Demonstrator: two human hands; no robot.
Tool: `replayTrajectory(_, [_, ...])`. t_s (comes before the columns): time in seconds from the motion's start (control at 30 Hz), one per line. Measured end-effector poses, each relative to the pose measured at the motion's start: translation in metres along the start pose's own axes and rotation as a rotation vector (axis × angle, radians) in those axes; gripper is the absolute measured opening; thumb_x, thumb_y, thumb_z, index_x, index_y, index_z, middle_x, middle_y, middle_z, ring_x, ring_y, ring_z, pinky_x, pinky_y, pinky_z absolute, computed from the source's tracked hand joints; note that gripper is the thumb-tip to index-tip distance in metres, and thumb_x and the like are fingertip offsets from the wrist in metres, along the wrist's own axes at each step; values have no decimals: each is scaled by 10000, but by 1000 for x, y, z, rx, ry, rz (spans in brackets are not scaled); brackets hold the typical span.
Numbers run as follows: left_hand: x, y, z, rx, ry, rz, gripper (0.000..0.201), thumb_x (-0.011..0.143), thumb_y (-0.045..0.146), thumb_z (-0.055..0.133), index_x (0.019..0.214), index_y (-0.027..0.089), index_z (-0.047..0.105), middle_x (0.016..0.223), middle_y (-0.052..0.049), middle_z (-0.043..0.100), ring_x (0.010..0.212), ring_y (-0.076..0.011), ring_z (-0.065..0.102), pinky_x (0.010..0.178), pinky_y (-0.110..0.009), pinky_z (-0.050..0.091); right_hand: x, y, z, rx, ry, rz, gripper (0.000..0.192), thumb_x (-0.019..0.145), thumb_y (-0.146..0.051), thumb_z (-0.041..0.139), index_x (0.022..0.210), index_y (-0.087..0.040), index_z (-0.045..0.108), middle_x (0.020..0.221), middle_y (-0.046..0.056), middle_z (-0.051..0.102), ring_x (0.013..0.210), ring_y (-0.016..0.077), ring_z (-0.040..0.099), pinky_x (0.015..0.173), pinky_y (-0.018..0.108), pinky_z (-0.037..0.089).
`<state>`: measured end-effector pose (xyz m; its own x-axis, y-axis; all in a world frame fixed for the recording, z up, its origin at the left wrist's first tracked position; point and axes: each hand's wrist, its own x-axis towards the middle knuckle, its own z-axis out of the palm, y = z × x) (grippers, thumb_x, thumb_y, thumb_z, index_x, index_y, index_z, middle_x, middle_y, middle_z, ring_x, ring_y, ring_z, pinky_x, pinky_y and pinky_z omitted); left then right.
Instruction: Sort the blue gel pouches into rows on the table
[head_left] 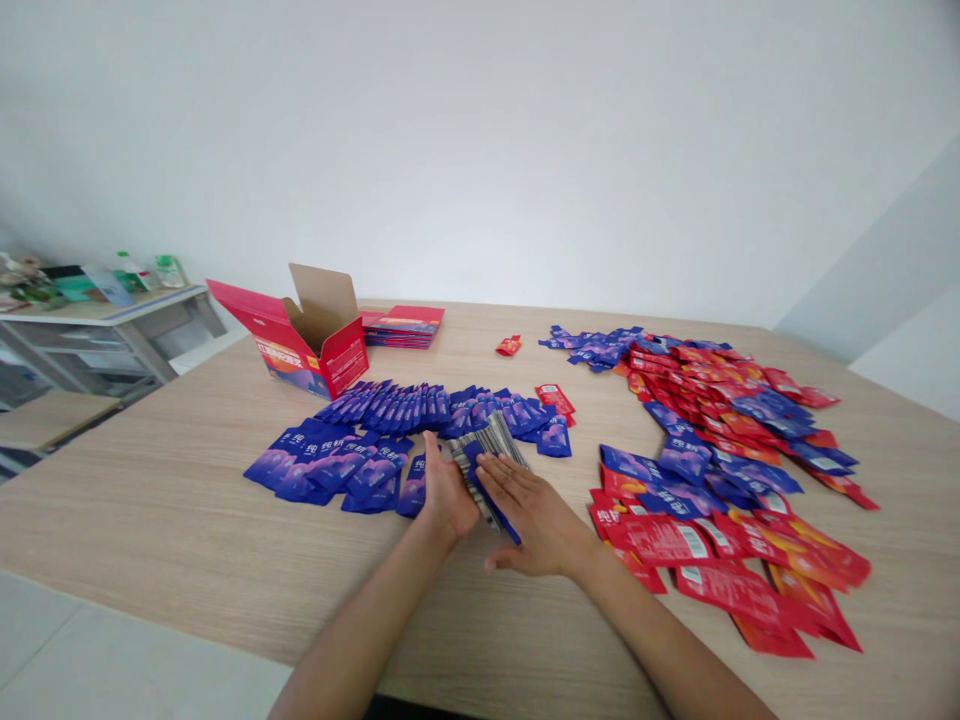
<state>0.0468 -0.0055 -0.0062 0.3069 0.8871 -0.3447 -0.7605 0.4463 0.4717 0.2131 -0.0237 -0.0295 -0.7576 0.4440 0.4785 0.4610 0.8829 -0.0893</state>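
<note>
Squaring-up step, I'd say: left hand (447, 497) and right hand (534, 512) both clamp the sachet stack (486, 462) at table (187, 520) centre, blue rows (352, 455) at 10 o'clock, so next needs even squeeze before lifting.

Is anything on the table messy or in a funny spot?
Yes. One small red packet lies alone, away from every pile. The red and blue packets on the right are jumbled together, while the blue packets by the left hand sit in neat rows.
</note>
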Motion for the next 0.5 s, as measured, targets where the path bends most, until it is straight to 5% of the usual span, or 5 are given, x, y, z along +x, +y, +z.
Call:
replayTrajectory(0.2, [0,12,-2,8,-10,34,1033,779,917,194,1195,109,687,1154,-212,723,1197,-385,618,1034,-544,458,-3,-2,-11,12,9,-52,1061,859,-718,580,1599,-62,195,1535,269,437,1445,350,422,1153,546,417])
replayTrajectory(0.5, [-14,-8,6,22,-130,-43,1014,796,906,220,1219,106,675,1166,-201,721,1252,-376,588,1102,-518,418,-2,-9,-1,-26,103,-29,817,1034,-559,334,1619,-96,2,1650,232,212,1546,330,181,1181,579,366])
